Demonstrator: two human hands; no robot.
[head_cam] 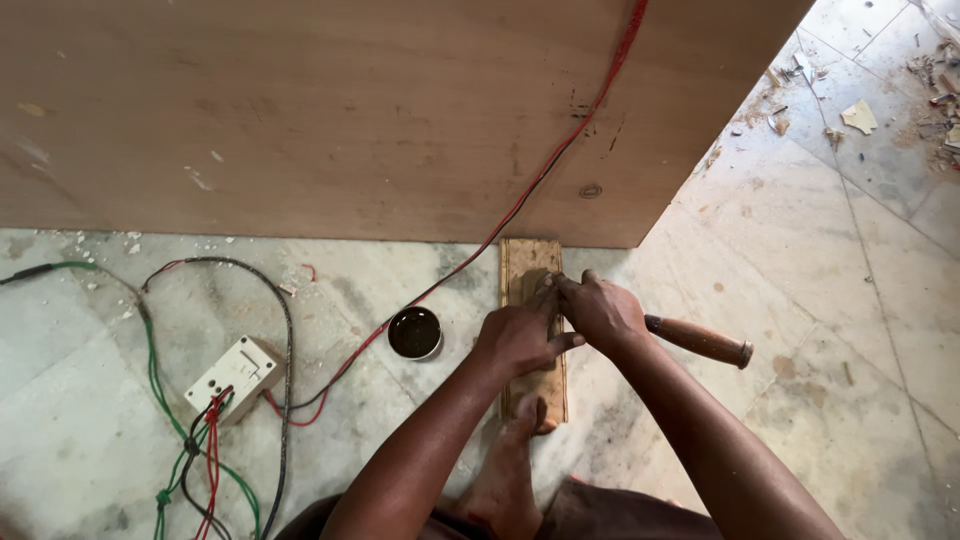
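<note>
both hands meet over a narrow wooden block [528,262] that lies flat on the pale tiled floor [800,300], its far end just below the edge of a large plywood panel [350,110]. the left hand [520,335] presses down on the block, fingers spread and pushed forward. the right hand [600,310] is closed around a tool with a brown wooden handle [700,341]; the handle sticks out to the right past the wrist, and the working end is hidden under the fingers where the two hands touch. a bare foot [515,440] rests on the near end of the block.

just left of the block stands a small round tin [414,332], open, holding something dark and glossy that fills it nearly to the rim; what it is cannot be told. further left a white switch box [235,378] sits on the floor with red, green and black wires [200,460] bunched at it. a red and black cable [540,170] runs up across the panel. wood scraps [860,115] lie scattered at the far right.
</note>
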